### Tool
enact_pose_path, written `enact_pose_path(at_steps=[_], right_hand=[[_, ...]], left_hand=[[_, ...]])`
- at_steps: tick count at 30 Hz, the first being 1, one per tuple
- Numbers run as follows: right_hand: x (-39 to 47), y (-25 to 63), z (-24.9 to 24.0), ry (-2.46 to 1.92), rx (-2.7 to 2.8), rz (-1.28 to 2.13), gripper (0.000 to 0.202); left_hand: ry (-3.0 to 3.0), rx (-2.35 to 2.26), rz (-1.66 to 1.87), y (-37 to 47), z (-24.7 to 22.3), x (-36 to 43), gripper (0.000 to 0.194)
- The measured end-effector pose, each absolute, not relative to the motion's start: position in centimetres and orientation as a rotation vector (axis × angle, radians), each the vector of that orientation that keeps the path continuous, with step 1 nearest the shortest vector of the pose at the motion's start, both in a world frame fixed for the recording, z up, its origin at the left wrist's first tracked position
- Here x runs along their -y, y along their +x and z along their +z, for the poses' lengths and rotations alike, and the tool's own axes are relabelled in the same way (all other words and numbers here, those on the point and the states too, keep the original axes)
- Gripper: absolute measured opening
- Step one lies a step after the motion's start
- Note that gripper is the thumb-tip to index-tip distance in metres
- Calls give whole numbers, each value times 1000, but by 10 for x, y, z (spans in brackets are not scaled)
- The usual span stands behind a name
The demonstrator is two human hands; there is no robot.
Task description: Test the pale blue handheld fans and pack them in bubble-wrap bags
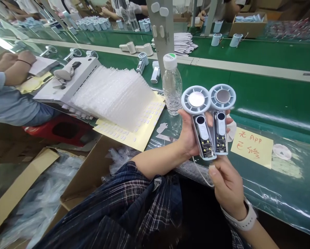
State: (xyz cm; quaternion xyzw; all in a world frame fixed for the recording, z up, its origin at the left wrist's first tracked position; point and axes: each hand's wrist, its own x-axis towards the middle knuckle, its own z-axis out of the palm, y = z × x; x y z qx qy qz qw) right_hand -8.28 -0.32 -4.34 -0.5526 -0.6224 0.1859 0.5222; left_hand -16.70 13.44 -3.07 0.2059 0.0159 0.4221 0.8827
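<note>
Two light-blue handheld fans stand side by side, upright, in my left hand (189, 135), whose fingers wrap round their handles from behind. The left fan (196, 99) has a bright silver disc at its hub; the right fan (222, 97) has a darker one. Both handles show dark circuit boards with small lit yellow squares. Below the handles my right hand (229, 183) is closed, thumb and fingers pinched at the base of the right fan. A thin white cable (200, 173) curves into this hand; its end is hidden by the fingers.
A water bottle (172, 90) stands left of the fans. Bubble-wrap bags (115, 93) lie stacked on yellow sticker sheets (152, 129). A handwritten yellow note (252, 147) lies at right. Below left is a carton (87, 176) with plastic bags. A co-worker's arm (17, 69) rests at far left.
</note>
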Motion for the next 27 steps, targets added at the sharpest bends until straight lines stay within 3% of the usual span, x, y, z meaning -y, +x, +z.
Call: enact_pose_path(at_steps=[4,15,21,27], right_hand=[[6,-79,-44,-1386,1383,605,24],[12,-87,-62,-1362,821,899,44],[7,-78,-61,-1433,1253,665,37],[-11,-36,-48,-1800,1692,628,61]], left_hand=[[510,-57,856,-169,-31,-136,90],[900,-175,1014,-159,-53,-129,103],[727,-238,1100,-163,-34,-131,98],[567,-296,1125,-171,-22,-143,86]])
